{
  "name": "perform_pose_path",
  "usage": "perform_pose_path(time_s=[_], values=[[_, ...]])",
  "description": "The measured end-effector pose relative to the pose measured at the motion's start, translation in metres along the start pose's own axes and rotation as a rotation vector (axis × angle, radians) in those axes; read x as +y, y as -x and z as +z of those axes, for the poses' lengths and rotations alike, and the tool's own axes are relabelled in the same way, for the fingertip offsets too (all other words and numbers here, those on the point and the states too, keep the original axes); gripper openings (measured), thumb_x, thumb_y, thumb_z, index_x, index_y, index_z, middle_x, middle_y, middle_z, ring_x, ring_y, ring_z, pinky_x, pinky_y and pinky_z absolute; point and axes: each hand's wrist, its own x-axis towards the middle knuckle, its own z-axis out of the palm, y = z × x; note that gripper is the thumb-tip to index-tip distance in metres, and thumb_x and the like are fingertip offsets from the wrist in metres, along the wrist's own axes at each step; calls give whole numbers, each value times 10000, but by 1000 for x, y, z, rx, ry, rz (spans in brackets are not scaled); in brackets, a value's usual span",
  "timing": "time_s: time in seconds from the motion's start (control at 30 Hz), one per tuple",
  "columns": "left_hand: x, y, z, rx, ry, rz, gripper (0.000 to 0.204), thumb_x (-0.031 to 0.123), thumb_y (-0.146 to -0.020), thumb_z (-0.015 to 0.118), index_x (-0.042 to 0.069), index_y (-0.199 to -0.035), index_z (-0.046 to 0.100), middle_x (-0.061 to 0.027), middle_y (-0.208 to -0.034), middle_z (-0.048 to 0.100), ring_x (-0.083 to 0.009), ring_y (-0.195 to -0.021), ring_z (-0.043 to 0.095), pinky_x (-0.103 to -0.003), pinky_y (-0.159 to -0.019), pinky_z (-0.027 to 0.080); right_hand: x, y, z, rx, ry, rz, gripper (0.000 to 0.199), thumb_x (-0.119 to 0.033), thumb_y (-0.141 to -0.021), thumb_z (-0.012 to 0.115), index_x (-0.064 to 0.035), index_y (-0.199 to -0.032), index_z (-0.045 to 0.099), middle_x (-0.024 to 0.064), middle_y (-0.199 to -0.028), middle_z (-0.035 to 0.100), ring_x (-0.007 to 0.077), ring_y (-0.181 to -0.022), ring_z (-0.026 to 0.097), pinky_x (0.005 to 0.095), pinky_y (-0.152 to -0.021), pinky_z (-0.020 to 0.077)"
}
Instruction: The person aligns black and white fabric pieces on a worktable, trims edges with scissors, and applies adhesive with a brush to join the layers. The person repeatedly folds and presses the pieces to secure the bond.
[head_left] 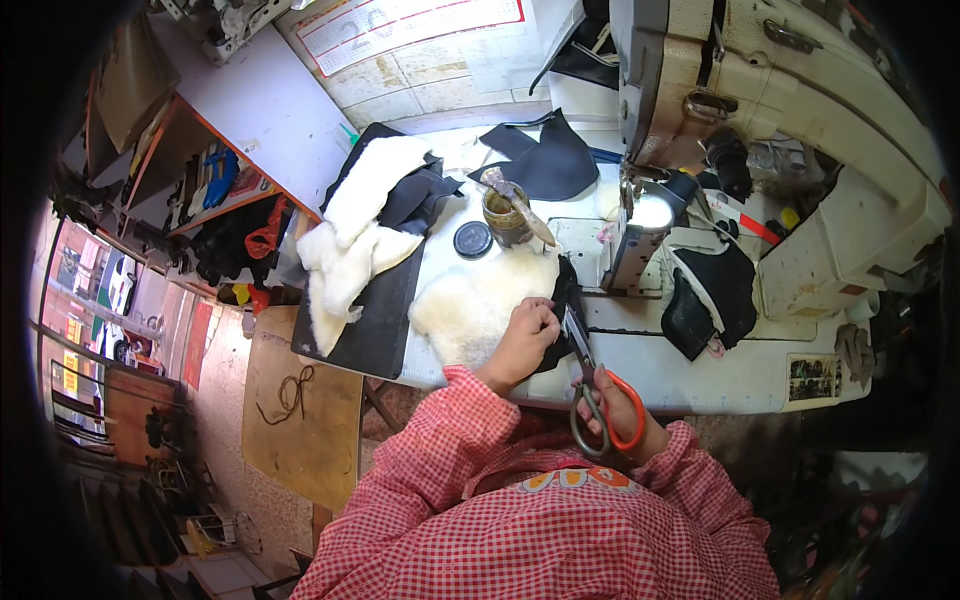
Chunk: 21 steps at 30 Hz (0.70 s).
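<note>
My right hand (622, 415) grips a pair of scissors (578, 336) with one orange handle loop and one dark loop. Their blades point away from me, up along a black piece of material (566, 290). Beside them, my left hand (522, 345) is closed, its fingers pinched at the border where cream fleece (480, 305) meets the black piece. Whether it grips both layers is hidden by the fingers. The fleece lies fluffy side up on the white sewing table (660, 390), left of the blades.
A sewing machine (635, 230) with a lit lamp stands at the right. Behind the fleece are a glue-smeared jar (507, 220) holding a brush and a round black lid (473, 240). More fleece (350, 260) lies on black sheets at the left. Black cut pieces (710, 300) lie right of the machine.
</note>
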Motion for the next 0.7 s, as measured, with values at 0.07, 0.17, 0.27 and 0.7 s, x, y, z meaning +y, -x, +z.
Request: perform_pose_path(time_s=[0.07,0.17,0.27,0.7], values=[[4,2,-7,-125,66,-142,112,96,-844,653,12,-806,590,-222,-1176,584,-388,-1125,517,-443,-982,410,-2,7,-3,-8,-45,46,541,-538,-1062,292,-71,-1216,516,23,-726,571,94,-481,455,224,-480,402],[18,12,-12,-170,-136,-27,117,106,-825,683,20,-848,606,-233,-1288,558,-397,-1175,495,-449,-1017,395,0,32,-9,-31,-96,79,478,-481,-1070,334,-59,-1212,507,11,-728,553,90,-490,443,227,-486,396],[34,17,-12,-122,-342,135,195,85,-800,720,19,-937,597,-217,-1233,576,-395,-1150,516,-442,-992,417,4,66,-22,-32,128,-113,393,-373,-1053,470,-17,-1215,509,-15,-732,526,60,-538,449,214,-504,391],[43,-30,27,107,-693,132,248,47,-728,663,79,-971,633,-134,-987,568,-337,-952,564,-424,-812,497,-14,166,-140,1300,1159,-495,553,-91,-821,730,-52,-1333,524,237,-947,693,393,-845,697,440,-721,547]])
